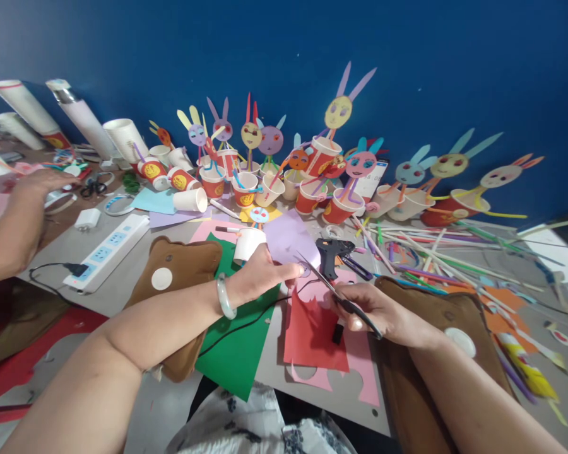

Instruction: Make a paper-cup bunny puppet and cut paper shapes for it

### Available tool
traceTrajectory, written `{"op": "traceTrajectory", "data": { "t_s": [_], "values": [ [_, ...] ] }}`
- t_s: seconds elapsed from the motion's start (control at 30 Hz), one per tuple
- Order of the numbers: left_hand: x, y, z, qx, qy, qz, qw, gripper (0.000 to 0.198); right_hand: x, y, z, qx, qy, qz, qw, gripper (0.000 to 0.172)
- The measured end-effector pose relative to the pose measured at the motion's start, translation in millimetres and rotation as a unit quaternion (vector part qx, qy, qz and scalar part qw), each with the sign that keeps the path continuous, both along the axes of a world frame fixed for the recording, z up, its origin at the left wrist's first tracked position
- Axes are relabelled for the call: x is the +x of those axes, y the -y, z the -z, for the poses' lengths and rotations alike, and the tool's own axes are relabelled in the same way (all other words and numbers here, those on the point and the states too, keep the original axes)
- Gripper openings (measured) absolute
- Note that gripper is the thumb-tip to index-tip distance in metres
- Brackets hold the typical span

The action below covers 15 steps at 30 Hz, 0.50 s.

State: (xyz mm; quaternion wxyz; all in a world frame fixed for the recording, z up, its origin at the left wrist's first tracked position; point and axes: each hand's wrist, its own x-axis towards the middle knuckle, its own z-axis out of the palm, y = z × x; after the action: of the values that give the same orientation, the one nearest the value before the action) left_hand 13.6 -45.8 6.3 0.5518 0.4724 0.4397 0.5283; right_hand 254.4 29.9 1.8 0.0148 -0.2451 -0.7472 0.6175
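My left hand, with a pale bangle at its wrist, pinches a sheet of purple paper at its lower edge. Black-handled scissors are gripped in my right hand, their blades pointing up and left at the paper's edge. Whether the blades are cutting into it is too small to tell. Red paper lies below on pink paper with round cut-outs. Green paper is under my left wrist. A white paper cup stands just behind my left hand.
Behind my hands stand several paper cups with paper rabbit heads. A black glue gun lies near the scissors, and coloured sticks spread rightward. Brown cushions flank the papers. At left are a power strip and another person's arm.
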Motion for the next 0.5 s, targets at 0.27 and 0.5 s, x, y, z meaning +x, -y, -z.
{"op": "traceTrajectory", "data": {
  "t_s": [0.27, 0.5],
  "values": [
    [0.7, 0.3, -4.2, -0.007, -0.006, -0.003, 1.000, 0.018, 2.1, -4.1, -7.2, 0.040, 0.024, -0.021, 0.999, 0.062],
    [0.6, 1.8, -5.7, 0.008, -0.027, 0.010, 1.000, 0.014, 3.6, -6.6, -8.8, 0.058, 0.028, -0.035, 0.997, 0.062]
  ]
}}
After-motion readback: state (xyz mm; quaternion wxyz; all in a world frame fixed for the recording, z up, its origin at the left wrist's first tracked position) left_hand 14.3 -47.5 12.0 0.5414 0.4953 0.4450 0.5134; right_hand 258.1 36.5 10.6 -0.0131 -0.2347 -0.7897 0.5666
